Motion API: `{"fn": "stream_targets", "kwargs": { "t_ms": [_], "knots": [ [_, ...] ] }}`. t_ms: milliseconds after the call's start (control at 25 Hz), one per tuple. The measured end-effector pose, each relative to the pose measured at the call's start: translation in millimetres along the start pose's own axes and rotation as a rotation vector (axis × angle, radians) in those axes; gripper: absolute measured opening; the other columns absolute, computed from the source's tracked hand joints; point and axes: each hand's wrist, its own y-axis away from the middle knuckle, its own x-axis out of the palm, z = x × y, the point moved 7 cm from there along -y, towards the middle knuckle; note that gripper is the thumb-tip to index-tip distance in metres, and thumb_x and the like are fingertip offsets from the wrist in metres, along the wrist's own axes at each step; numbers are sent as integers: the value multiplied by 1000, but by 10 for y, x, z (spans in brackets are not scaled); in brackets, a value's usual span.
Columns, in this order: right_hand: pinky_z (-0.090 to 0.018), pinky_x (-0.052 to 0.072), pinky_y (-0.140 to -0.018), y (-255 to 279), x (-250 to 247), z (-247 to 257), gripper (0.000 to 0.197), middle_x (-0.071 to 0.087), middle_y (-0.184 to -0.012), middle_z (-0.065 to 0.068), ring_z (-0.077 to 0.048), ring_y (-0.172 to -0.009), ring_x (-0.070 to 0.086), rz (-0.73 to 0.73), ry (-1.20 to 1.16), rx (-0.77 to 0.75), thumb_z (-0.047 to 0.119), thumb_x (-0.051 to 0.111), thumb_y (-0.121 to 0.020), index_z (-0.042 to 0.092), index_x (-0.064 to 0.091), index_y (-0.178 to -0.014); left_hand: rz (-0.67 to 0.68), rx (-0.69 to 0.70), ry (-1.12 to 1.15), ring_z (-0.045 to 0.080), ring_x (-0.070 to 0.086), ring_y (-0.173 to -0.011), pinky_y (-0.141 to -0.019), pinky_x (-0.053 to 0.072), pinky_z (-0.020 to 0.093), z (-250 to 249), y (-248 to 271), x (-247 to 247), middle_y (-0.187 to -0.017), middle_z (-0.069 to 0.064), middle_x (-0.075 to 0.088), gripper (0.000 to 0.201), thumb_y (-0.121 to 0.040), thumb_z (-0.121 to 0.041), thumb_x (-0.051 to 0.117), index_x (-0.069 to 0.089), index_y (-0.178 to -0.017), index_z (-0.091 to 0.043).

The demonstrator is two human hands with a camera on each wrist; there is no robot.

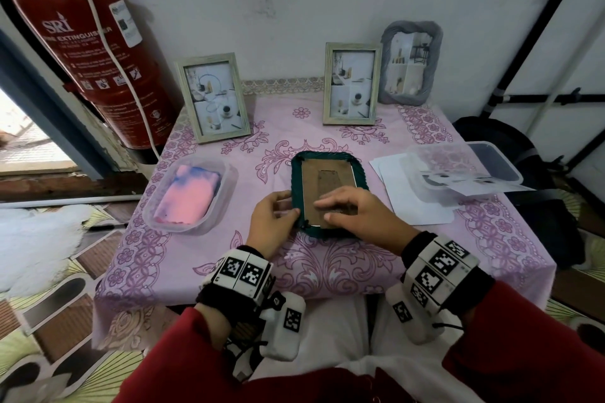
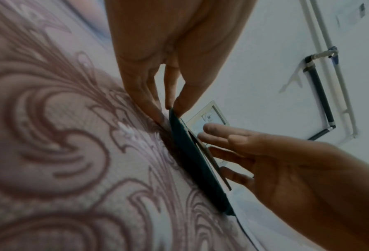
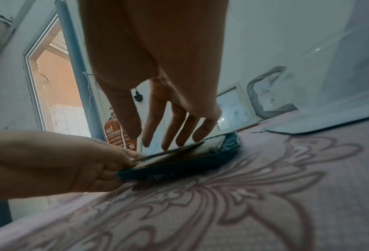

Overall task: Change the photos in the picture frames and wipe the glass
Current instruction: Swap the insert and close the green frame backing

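- As I count across the pink patterned tablecloth [image 1: 203, 258], I get four picture frames: three stand upright at the back, a pale wooden frame [image 1: 214, 96] on the left, a second pale wooden frame [image 1: 352, 83] right of centre, and a grey frame [image 1: 411, 62] just beside it.
- The fourth, a dark green frame [image 1: 327, 170], lies face down in the middle, its brown backing board [image 1: 327, 185] up.
- I see two clear plastic tubs: one on the left [image 1: 229, 173] holding a pink-and-blue cloth [image 1: 190, 195], one on the right [image 1: 491, 163] resting on loose white sheets [image 1: 412, 203].
- One red fire extinguisher [image 1: 91, 52] stands to the left.
- My left hand [image 1: 271, 217] pinches the green frame's near-left edge, thumb on top, fingers beneath.
- My right hand [image 1: 360, 211] lies flat over the backing, fingers straight and slightly spread, tips touching the board.
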Motion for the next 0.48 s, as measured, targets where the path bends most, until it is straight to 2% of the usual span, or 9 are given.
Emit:
{"fn": "stream_targets", "kwargs": {
  "t_ms": [40,120,240,360,480],
  "knots": [
    [-27,44,-102,-25,-13,0,27,59,-117,-9,-16,-111,56,-21,-9,6,3,61,-86,7,67,-111,27,-4,97,25,64,-83,-70,57,29,-31,35,20,-106,22,64,36,-87,6,54,52,-123,2],
    [-36,41,-106,-73,-76,15,30,56,-119,-8,-19,-116,52,-93,15,4,4,59,-87,10,64,-116,84,9,252,16,67,-70,-60,57,22,-128,119,78,-101,21,64,35,-88,7,52,52,-123,-2],
    [-32,37,-107,-131,-230,122,32,52,-118,-8,-21,-119,47,-228,46,-31,9,59,-88,15,62,-120,148,103,377,9,69,-68,-62,57,20,-349,222,141,-96,17,70,35,-87,9,54,57,-118,-6],
    [-28,36,-107,-174,-395,278,35,48,-122,-8,-18,-121,46,-297,-25,-46,15,62,-88,15,59,-123,195,186,420,16,72,-80,-70,58,24,-563,324,220,-92,11,73,32,-85,7,58,60,-116,-5],
    [-26,39,-105,-165,-593,429,32,51,-122,-7,-15,-117,50,-402,-123,-49,21,63,-88,15,60,-119,195,244,454,18,71,-84,-73,58,26,-719,376,290,-92,7,73,31,-83,7,61,52,-111,-4]
  ]
}}
